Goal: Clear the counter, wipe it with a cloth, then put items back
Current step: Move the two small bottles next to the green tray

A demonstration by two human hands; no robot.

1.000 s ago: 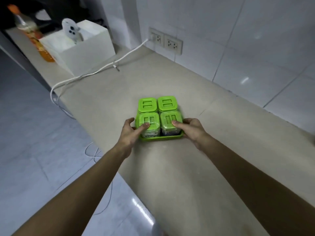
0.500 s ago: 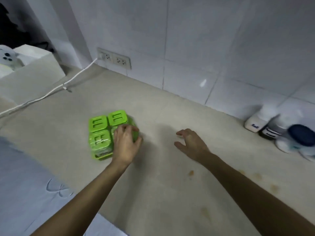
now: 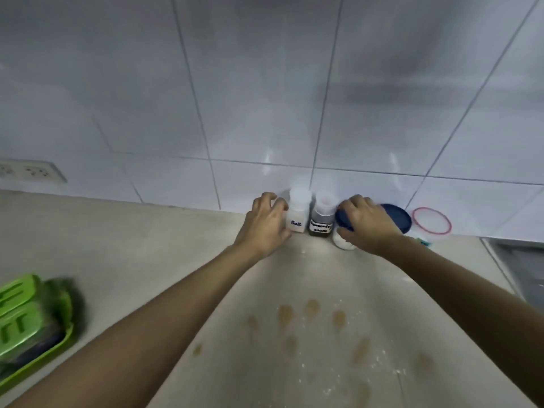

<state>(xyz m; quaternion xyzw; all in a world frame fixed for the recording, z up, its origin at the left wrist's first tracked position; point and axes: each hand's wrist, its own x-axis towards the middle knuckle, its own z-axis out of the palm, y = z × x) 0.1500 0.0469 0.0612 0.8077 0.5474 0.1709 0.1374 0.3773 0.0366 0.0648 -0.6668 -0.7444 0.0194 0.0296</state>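
Note:
Against the tiled wall stands a small white bottle labelled "Salt" (image 3: 298, 214), with a dark sauce bottle (image 3: 321, 223) right beside it. My left hand (image 3: 265, 228) curls around the salt bottle's left side, thumb at its base. A white container with a dark blue lid (image 3: 396, 219) stands to the right of the bottles. My right hand (image 3: 366, 223) grips the left edge of that lid, thumb underneath. The beige counter (image 3: 153, 248) shows brown stains (image 3: 312, 312) and white crumbs between my forearms.
A green tray of green-lidded jars (image 3: 32, 328) sits at the counter's left edge, blurred. A clear container with a red-rimmed lid (image 3: 431, 223) stands at the wall, far right. A metal sink edge (image 3: 518, 260) borders the counter on the right. A double wall socket (image 3: 32, 172) is at the left.
Both hands left the green tray of jars, and my view swung right. My hands now rest on the salt bottle and the blue-lidded container at the wall.

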